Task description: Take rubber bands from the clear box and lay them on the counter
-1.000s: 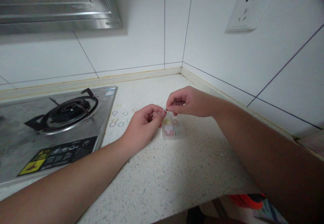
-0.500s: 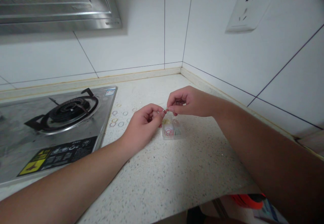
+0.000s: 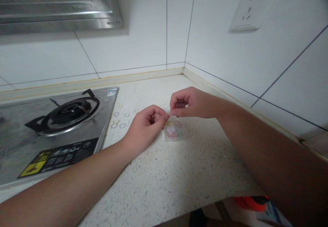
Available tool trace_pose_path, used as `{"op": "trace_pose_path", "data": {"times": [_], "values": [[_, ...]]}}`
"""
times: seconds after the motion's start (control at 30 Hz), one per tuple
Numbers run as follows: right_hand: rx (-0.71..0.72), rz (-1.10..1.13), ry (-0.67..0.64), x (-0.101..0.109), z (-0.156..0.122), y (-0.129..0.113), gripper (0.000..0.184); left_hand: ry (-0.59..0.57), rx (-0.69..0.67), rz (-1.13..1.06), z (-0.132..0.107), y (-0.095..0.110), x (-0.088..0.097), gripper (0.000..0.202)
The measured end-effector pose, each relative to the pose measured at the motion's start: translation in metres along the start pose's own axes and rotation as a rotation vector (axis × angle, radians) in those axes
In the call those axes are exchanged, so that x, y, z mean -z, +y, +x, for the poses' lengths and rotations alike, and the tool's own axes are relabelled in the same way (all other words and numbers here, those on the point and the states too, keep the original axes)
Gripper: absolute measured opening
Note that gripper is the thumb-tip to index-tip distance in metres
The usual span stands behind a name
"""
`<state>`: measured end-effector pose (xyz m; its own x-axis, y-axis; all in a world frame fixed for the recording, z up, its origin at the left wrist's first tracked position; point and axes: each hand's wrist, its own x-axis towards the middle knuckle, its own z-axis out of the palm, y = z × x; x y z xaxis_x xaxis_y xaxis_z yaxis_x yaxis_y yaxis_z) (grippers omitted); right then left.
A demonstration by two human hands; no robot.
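Note:
My left hand and my right hand meet above the speckled counter, thumbs and forefingers pinched. Between their fingertips is a thin pale rubber band, partly covered by the fingers. Just below sits a small clear plastic box with compartments. Pink bands lie in its front left part and yellowish ones behind; the fingers hide part of its far side. Left of my left hand, several thin loose bands, some yellowish, some greyish or purplish, are spread out flat on the counter.
A steel gas hob with a black burner borders the counter on the left. Overhead at the left hangs a range hood. Tiled walls meet in the corner, with a socket on the right. An orange object shows below the counter edge.
The fingertips have shifted slightly, with my right fingers a touch lower and to the right. The pale band between them looks different in shape. The box and loose bands stay put.

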<state>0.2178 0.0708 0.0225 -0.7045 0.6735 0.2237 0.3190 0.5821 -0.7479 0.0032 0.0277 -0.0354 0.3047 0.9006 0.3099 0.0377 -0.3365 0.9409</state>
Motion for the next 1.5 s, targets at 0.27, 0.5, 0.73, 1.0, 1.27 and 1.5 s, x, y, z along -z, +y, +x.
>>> {"op": "trace_pose_path", "data": {"times": [0.27, 0.5, 0.73, 1.0, 1.27, 1.5], "values": [[0.014, -0.01, -0.007, 0.0007, 0.0001, 0.0008, 0.021, -0.003, -0.004, 0.012, 0.0009, -0.0014, 0.0007, 0.023], [-0.001, -0.006, -0.011, 0.0009, -0.0002, 0.0014, 0.02, -0.004, -0.009, -0.002, 0.001, -0.0007, 0.0001, 0.023], [-0.015, -0.015, -0.014, 0.0006, -0.001, 0.001, 0.022, -0.006, 0.003, 0.016, 0.0003, 0.0007, -0.0003, 0.022], [-0.02, -0.016, 0.0, 0.0001, -0.001, 0.0005, 0.014, -0.015, 0.012, 0.002, -0.0003, 0.0008, -0.0006, 0.021], [-0.035, 0.028, -0.008, -0.0006, -0.0008, -0.0011, 0.013, -0.013, -0.002, -0.015, -0.0003, 0.0002, 0.0006, 0.017], [-0.008, 0.027, 0.005, -0.0001, -0.0003, 0.0008, 0.009, 0.003, -0.011, -0.009, 0.0001, 0.0019, -0.0001, 0.016]]}}
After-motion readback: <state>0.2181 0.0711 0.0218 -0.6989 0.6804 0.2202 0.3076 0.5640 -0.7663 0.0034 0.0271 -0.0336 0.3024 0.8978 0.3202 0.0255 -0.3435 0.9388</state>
